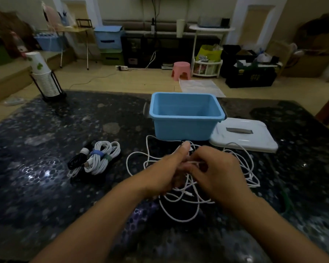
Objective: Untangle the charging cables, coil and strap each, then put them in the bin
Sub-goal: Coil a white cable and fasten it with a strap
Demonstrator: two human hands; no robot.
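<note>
Mid-untangling: left hand (165, 173) and right hand (215, 171) both pinching strands of loose white cable tangle (188, 188) just before empty blue bin (186, 115), strapped coils (97, 158) set aside left; next, probably freeing one end.

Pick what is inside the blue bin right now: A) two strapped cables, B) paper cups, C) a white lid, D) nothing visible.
D: the blue bin shows only bare walls and floor; the strapped cables lie on the table to its left.
</note>
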